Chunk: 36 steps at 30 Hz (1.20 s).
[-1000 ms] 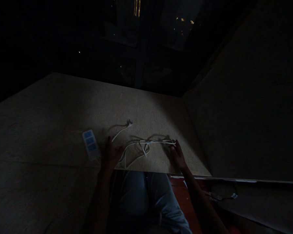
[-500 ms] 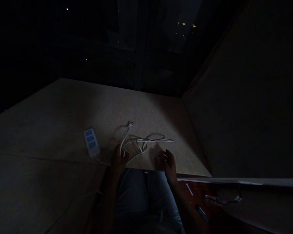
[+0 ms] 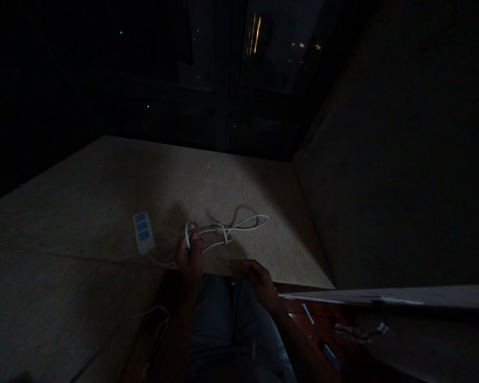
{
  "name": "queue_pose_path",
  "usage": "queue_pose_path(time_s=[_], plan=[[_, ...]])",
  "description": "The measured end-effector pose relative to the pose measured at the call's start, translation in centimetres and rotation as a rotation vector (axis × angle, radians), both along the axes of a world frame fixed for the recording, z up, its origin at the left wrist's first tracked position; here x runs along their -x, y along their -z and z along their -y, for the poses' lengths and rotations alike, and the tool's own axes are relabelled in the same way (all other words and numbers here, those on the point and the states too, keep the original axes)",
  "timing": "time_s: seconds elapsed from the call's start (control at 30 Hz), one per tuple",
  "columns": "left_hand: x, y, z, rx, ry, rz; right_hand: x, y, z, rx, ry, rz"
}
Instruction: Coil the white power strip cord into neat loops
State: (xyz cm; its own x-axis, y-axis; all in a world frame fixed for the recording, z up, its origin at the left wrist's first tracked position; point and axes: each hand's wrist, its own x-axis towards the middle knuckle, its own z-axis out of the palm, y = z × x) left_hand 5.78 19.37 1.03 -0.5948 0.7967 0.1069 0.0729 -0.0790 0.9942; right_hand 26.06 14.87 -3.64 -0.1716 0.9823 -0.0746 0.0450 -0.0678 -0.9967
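Observation:
A white power strip with blue socket faces lies on the pale tabletop at the left. From its lower end a white power cord runs to my left hand, which is closed around a bend of it. Beyond that hand the cord forms a long loop with a crossing or knot, stretching to the right. A plug seems to show dimly by the fingertips, hard to make out. My right hand hovers near the table's front edge, apart from the cord, fingers partly bent and holding nothing visible.
The tabletop ends at a dark window behind and a panel on the right. On the reddish floor at lower right lie a white strip, a dark oblong object and a thin cable. Another cord hangs at lower left.
My left hand has turned and drawn the plug end of the cord in close to its fingers. The cord's loop has shifted. My right hand has moved left and nearer to me.

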Motion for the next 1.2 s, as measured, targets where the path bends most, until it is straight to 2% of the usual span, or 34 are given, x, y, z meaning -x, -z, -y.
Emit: queue_pose_path(time_s=[0.1, 0.17, 0.27, 0.37, 0.43, 0.5, 0.67, 0.8, 0.93, 1.03, 1.2], plan=[[-1.8, -1.6, 0.0, -0.092, 0.009, 0.134, 0.8, -0.8, -0.1, -0.021, -0.104, -0.001], [-2.8, -2.3, 0.0, -0.144, 0.034, 0.153, 1.3, -1.4, -0.4, -0.032, -0.156, 0.014], [-4.3, -2.7, 0.4, -0.165, 0.082, 0.086, 2.1, -2.2, -1.1, -0.036, -0.206, -0.017], [-5.6, -2.5, 1.2, -0.111, 0.225, -0.013, 2.8, -3.3, -1.9, -0.012, -0.246, -0.175], [-6.3, -2.3, 2.0, -0.085, 0.327, -0.135, 3.0, -4.0, -2.2, 0.0, -0.286, -0.276], [-7.0, -1.9, 2.8, -0.124, 0.386, -0.327, 3.0, -4.4, -2.2, 0.025, -0.31, -0.324], [-8.4, -0.7, 5.0, -0.269, 0.397, -0.816, 1.7, -3.7, -0.6, 0.222, -0.275, -0.41], [-9.4, 0.7, 6.3, -0.369, 0.463, -1.012, 0.1, -3.1, 0.4, 0.313, -0.204, -0.497], [-10.1, 1.9, 6.9, -0.455, 0.489, -1.015, -1.2, -2.6, 0.6, 0.402, -0.183, -0.657], [-10.4, 2.1, 7.1, -0.522, 0.503, -0.972, -1.9, -1.9, 0.6, 0.418, -0.188, -0.801], [-9.6, 1.4, 7.6, -0.417, 0.598, -0.819, -2.5, -1.9, 1.3, 0.467, -0.21, -0.937]])
